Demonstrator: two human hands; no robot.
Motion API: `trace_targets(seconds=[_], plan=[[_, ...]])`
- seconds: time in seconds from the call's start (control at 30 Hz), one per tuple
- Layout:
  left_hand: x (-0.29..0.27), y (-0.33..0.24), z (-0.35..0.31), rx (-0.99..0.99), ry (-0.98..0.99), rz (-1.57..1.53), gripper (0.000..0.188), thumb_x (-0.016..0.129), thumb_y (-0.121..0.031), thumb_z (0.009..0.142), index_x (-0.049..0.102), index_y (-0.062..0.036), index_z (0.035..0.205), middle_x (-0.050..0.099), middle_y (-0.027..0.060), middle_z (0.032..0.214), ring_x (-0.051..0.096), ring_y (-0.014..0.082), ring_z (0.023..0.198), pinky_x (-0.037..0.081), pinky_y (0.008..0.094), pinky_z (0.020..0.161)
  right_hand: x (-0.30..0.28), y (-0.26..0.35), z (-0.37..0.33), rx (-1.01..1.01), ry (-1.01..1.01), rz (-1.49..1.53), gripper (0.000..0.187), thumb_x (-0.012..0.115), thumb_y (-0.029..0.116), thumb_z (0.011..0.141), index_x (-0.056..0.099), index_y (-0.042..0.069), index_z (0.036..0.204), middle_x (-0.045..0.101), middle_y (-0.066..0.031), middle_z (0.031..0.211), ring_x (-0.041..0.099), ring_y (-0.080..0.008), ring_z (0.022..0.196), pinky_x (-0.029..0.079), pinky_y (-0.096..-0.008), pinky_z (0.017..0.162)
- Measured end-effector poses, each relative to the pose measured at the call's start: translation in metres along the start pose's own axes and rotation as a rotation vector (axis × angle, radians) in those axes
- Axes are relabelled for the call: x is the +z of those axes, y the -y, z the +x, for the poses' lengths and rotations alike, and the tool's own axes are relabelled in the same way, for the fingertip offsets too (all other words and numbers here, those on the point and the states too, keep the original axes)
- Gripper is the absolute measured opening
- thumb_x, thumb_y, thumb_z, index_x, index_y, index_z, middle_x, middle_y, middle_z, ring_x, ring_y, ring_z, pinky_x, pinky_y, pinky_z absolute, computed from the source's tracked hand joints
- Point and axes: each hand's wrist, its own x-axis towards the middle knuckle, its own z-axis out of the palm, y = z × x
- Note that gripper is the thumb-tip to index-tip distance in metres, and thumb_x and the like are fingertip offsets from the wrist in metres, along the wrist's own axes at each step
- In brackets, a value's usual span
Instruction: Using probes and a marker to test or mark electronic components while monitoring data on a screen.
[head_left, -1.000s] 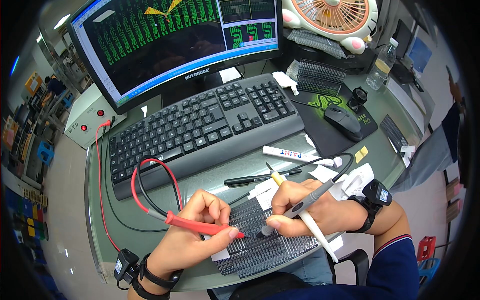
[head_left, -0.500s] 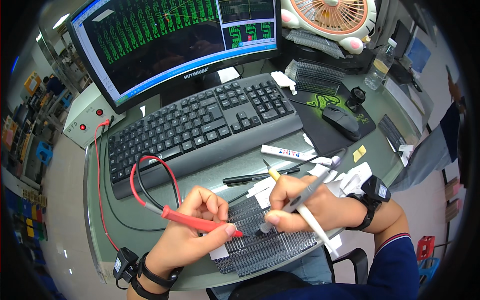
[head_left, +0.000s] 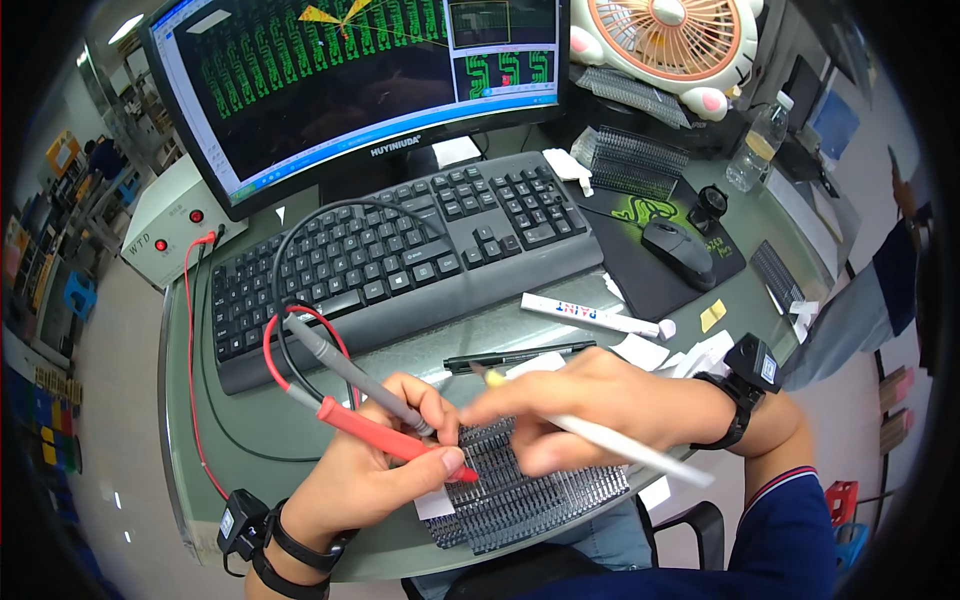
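Observation:
My left hand (head_left: 372, 482) is closed around a red test probe (head_left: 385, 437), its tip resting at the panel of small dark circuit strips (head_left: 525, 505). A grey test probe (head_left: 355, 368) with a black cable also lies in the left fingers, slanting up and away over the keyboard. My right hand (head_left: 615, 405) is above the panel, blurred by motion, its index finger stretched toward the left fingertips. It holds a white pen-like tool (head_left: 630, 448) with a yellow collar and dark tip, which runs slantwise through the fingers.
Behind the hands stand a black keyboard (head_left: 400, 265) and a monitor (head_left: 330, 110) showing green traces. A white paint marker (head_left: 590, 314), black pens (head_left: 520, 355) and paper scraps lie nearer. To the right are a mouse (head_left: 680, 252) and a bottle (head_left: 760, 142); at left, a white box (head_left: 170, 215).
The grey probe has passed from my right hand to my left, its cable now arching over the keyboard. Yellow lines on the monitor have changed shape.

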Motion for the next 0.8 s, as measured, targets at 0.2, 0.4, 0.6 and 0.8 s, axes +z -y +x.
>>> trace_targets(seconds=[0.2,0.4,0.6,0.8], plan=[[0.002,0.004,0.002,0.045,-0.065,-0.036,0.029,0.064,-0.002,0.084,0.040,-0.0067,0.099,0.050,0.0056,0.097,0.052,0.0097,0.087,0.048,0.0257,0.077,-0.006,-0.002,-0.020,-0.195,0.124,0.007,0.031,0.060,0.021,0.087,0.060,0.001,0.110,0.056,-0.0110,0.078,0.057,-0.0278,0.070,0.048,-0.0377,0.062],[0.004,0.006,0.004,0.057,-0.086,0.017,0.032,0.067,-0.001,0.082,0.040,-0.0066,0.098,0.051,0.0062,0.096,0.051,0.0094,0.088,0.046,0.0258,0.078,0.002,-0.008,-0.021,-0.140,0.039,0.018,0.014,0.060,0.010,0.084,0.060,0.002,0.096,0.059,-0.0103,0.081,0.061,-0.0266,0.071,0.050,-0.0369,0.061],[0.004,0.010,0.005,0.114,-0.080,0.122,0.030,0.066,-0.001,0.082,0.040,-0.0061,0.095,0.052,0.0061,0.095,0.051,0.0076,0.085,0.045,0.0247,0.074,0.008,-0.015,-0.020,-0.167,-0.009,0.000,0.014,0.065,0.011,0.083,0.059,0.003,0.093,0.062,-0.0068,0.078,0.062,-0.0233,0.067,0.049,-0.0325,0.056],[0.003,0.012,0.005,0.120,-0.090,0.146,0.028,0.066,-0.002,0.082,0.040,-0.0053,0.094,0.054,0.0050,0.093,0.051,0.0053,0.077,0.044,0.0216,0.068,0.003,-0.005,-0.019,0.044,0.027,0.057,0.013,0.065,0.013,0.083,0.057,0.003,0.086,0.061,-0.0073,0.068,0.062,-0.0240,0.059,0.047,-0.0311,0.053]])
